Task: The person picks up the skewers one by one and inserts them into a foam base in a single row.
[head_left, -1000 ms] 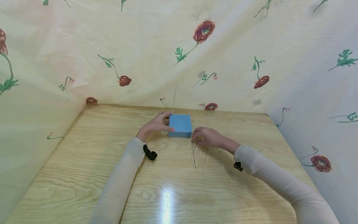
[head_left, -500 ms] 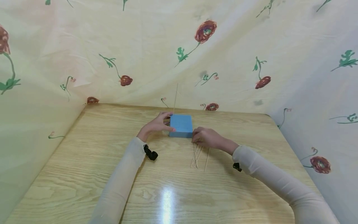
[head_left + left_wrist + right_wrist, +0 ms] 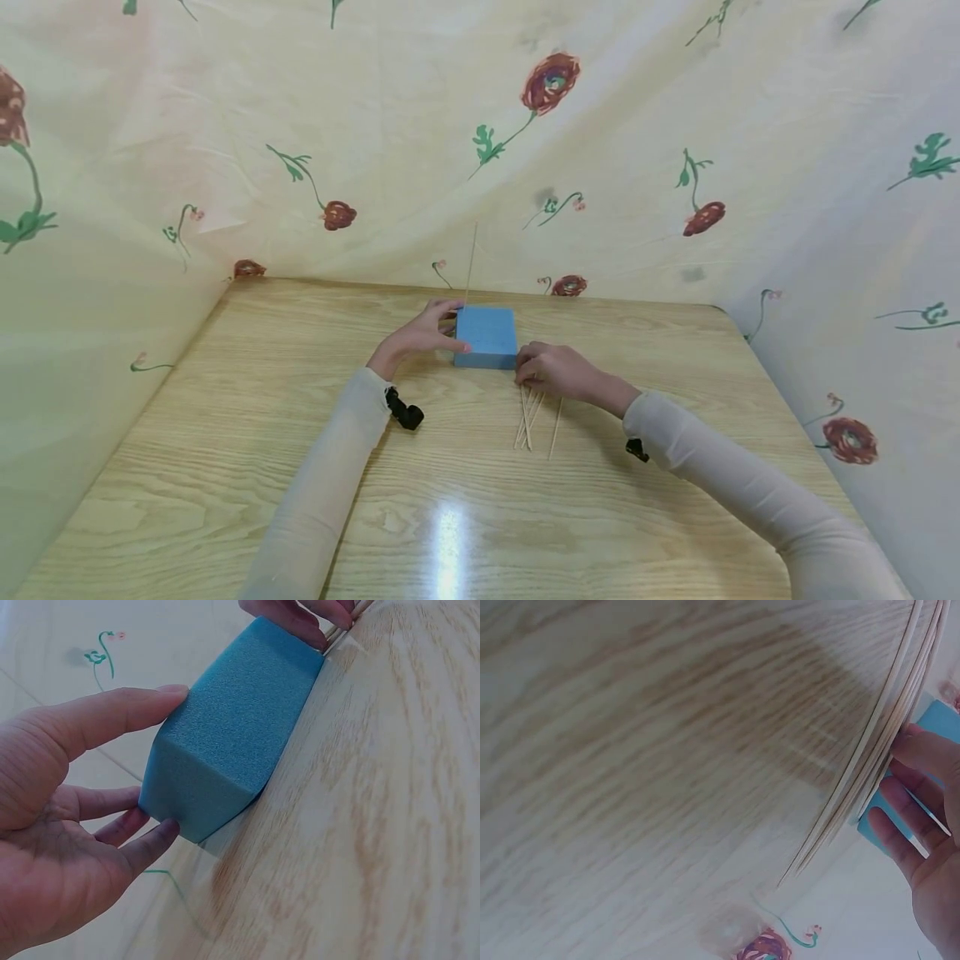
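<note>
Flat on the bench (image 3: 247, 367), the block (image 3: 489, 333) is clamped at its left by the left hand (image 3: 416, 335), thumb and fingers spread. The right hand (image 3: 558, 370) is bent down over the sticks (image 3: 909, 691) at the block's near right corner; whether any is pinched cannot be told. Their long axes are pointed roughly front to back.

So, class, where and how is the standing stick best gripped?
Probably pinch the stick at mid-length, coming from the right: it's thin and rises free above the block, while the left hand crowds its lower end from the left.
</note>
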`<state>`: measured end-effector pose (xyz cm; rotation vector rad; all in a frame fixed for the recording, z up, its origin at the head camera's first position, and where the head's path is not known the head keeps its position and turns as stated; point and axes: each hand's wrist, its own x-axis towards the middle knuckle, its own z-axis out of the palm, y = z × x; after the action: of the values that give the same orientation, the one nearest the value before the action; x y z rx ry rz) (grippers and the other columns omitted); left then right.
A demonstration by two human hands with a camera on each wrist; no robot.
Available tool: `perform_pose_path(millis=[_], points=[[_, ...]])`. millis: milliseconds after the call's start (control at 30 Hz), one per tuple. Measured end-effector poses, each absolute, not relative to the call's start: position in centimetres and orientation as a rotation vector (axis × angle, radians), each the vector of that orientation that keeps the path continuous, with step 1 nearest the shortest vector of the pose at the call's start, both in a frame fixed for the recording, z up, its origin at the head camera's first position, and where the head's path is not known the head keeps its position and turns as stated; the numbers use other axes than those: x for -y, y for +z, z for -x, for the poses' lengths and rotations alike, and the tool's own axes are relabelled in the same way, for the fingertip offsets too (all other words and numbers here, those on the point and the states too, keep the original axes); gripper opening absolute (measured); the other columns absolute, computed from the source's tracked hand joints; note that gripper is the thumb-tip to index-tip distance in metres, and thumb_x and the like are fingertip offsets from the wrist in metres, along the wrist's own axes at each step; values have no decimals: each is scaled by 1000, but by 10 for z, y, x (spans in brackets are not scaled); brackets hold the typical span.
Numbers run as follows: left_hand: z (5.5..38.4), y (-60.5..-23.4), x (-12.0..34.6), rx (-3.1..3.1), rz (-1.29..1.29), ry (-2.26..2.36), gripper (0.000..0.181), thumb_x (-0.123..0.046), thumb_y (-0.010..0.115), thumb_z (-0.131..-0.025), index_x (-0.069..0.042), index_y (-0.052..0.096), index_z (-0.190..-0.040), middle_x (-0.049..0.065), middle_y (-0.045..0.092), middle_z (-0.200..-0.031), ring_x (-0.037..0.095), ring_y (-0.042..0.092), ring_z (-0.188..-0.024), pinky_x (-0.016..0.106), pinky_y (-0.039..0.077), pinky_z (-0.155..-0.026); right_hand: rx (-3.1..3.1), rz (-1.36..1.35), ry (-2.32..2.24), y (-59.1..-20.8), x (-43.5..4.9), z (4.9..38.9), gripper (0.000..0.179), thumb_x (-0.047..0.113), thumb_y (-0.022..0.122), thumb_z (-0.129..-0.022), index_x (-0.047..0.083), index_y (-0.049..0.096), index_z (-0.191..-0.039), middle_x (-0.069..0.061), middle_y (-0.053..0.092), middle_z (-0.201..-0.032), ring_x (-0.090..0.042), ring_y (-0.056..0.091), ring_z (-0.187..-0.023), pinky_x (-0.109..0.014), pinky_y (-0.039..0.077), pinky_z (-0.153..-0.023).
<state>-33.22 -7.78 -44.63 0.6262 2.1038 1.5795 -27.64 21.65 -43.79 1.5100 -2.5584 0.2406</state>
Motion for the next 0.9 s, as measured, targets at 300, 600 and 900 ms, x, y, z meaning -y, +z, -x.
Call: perform_pose_path(millis=[300, 600, 900], points=[[336, -448, 77, -2096, -629, 1593, 91, -5, 75, -92, -8, 19, -163, 15, 2, -164, 38, 21, -155, 50, 37, -120, 2530, -1540, 256, -435, -218, 278, 13, 2, 81, -85, 13, 82, -91, -6, 70, -99, -19, 67, -91, -32, 60, -72], [339, -448, 76, -2098, -610, 1601, 91, -5, 75, -92, -8, 18, -163, 14, 1, -165, 39, 22, -155, 51, 38, -119, 2531, -1557, 294, -435, -220, 283, 11, 4, 81, -85, 13, 81, -91, -6, 71, -99, -19, 67, -91, -32, 60, -74], [340, -447, 74, -2101, -599, 1603, 91, -5, 75, -92, -8, 19, -163, 14, 2, -164, 38, 23, -155, 50, 39, -119, 2496, -1598, 324, -438, -223, 289, 11, 5, 80, -86, 14, 81, -93, -6, 72, -101, -19, 67, -93, -34, 60, -74]])
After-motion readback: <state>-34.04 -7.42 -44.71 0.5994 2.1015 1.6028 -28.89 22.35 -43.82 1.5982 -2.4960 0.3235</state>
